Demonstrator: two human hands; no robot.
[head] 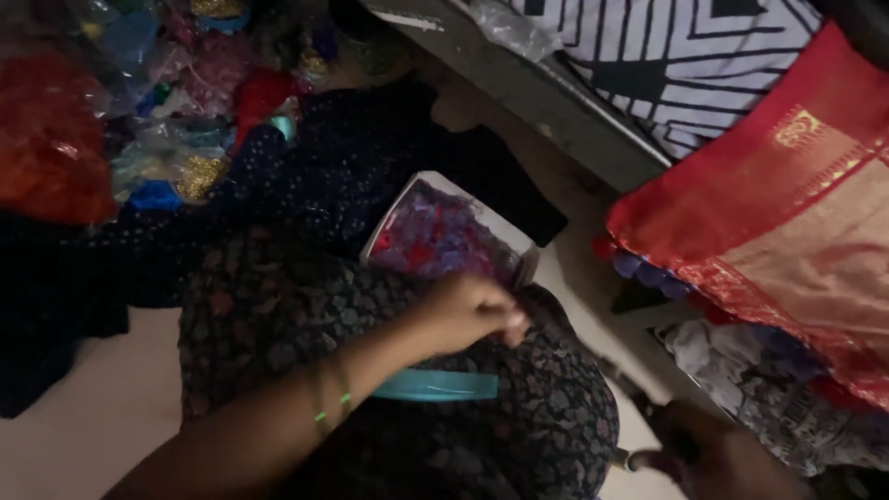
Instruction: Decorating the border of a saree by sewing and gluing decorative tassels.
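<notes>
From the head camera, the left hand (472, 313) reaches across the lap with its fingers pinched together at the near rim of a clear plastic container (451, 231) tilted on the lap, full of small purple and red bits; what the fingertips pinch is too small and dark to make out. The right hand (718, 458) sits at the near right, dim, closed around a thin pale-tipped tool (622, 457). Picking from such a heap looks best done with only the fingertips, lifting one bit at a time, and with the container kept steady so that nothing spills onto the dark patterned cloth (389, 389). A flat teal strip (435, 385) lies on that cloth just under the left wrist. By count: one container, one teal strip, two thin bangles (331, 400) on the left forearm, two hands. On the right lies one folded red and gold fabric (787, 204), and one striped black-and-white cloth (676, 56) behind it. Far left, several clear bags of coloured trimmings (167, 157) are heaped; their number cannot be told.
</notes>
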